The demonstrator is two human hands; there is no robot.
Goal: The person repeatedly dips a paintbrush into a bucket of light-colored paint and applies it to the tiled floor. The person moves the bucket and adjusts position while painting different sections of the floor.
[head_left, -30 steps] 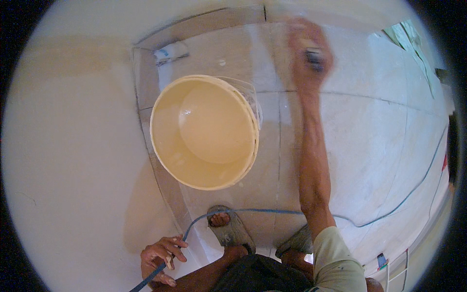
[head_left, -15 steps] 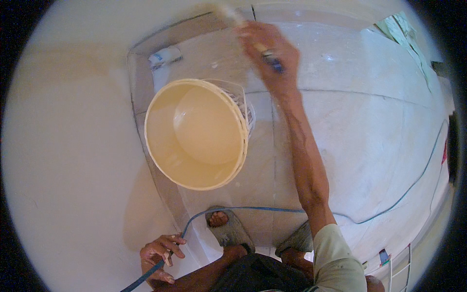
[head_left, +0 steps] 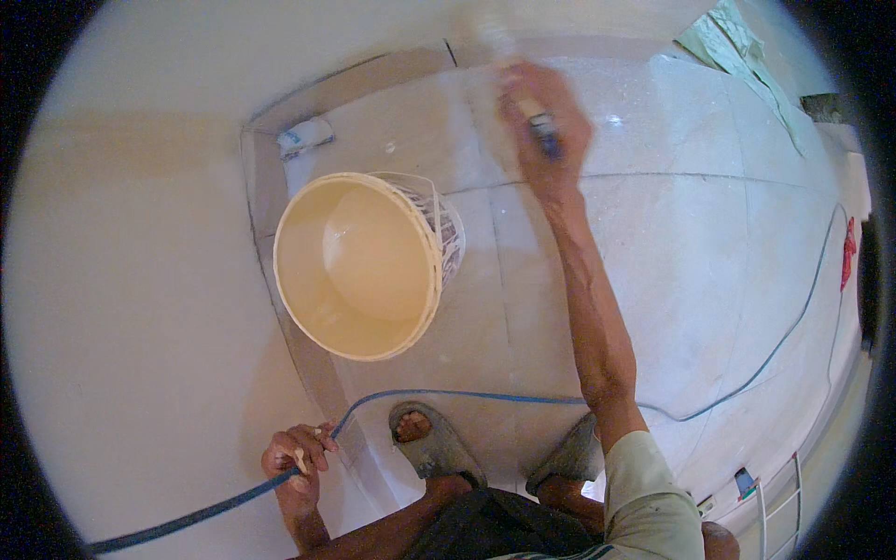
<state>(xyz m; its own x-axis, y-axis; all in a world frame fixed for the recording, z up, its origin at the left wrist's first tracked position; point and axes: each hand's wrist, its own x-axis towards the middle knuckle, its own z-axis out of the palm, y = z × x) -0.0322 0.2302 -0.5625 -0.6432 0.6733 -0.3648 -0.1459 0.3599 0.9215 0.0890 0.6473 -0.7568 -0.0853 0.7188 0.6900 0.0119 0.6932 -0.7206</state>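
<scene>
Near the far skirting (head_left: pixel 607 47), a blurred brush-like tool (head_left: pixel 543 135) is gripped in the closed right hand (head_left: pixel 551 121), while by the left wall (head_left: pixel 140 308) a blue cord (head_left: pixel 215 507) is held in the curled fingers of the left hand (head_left: pixel 297 457). From there the cord is strung across the floor (head_left: pixel 681 243), just ahead of the slippers (head_left: pixel 439 453) and under the right forearm (head_left: pixel 602 327). Left of that forearm a cream bucket (head_left: pixel 299 261) is parked, with a white bundle (head_left: pixel 306 137) lying beyond it and a light-green sheet (head_left: pixel 737 56) at far right.
</scene>
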